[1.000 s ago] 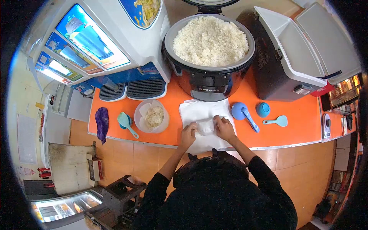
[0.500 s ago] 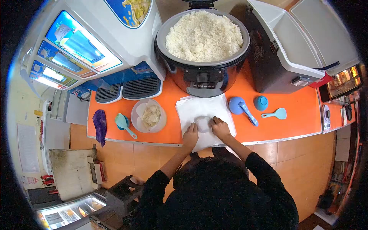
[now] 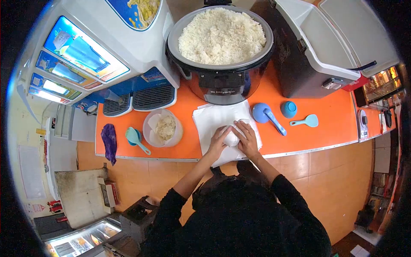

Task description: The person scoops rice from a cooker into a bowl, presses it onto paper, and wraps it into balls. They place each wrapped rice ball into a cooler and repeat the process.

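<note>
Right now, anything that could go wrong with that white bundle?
1. The white bundle sits between the left hand and right hand; pressing too hard might tear it.
2. The white sheets beneath reach the orange counter's front edge; a forearm could drag them.
3. The blue scoop lies near the right hand; a wide move might knock it.

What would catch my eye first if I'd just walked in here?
Probably the big mound of white rice heaped in the open cooker, at the back of the bright orange counter. Nearer, the left hand and right hand cup a white bundle over white sheets. To the left stands a white machine with glowing panels.
</note>
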Demonstrator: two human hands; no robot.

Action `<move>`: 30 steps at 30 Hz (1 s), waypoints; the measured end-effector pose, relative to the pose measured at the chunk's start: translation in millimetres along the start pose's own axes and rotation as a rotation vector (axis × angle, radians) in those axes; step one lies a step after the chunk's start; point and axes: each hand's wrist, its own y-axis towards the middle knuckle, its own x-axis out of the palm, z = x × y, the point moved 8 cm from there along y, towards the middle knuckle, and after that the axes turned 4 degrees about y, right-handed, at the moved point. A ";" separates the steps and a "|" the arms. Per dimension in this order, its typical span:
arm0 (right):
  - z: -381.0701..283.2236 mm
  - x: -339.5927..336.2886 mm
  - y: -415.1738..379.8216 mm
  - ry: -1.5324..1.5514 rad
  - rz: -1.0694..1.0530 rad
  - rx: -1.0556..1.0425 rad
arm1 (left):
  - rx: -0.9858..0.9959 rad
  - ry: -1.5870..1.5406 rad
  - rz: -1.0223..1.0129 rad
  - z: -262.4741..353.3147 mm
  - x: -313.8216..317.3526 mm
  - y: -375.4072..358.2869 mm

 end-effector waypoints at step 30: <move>72.8 -183.8 66.6 0.096 0.398 0.387 | 0.917 1.393 -0.114 -142.1 213.1 59.9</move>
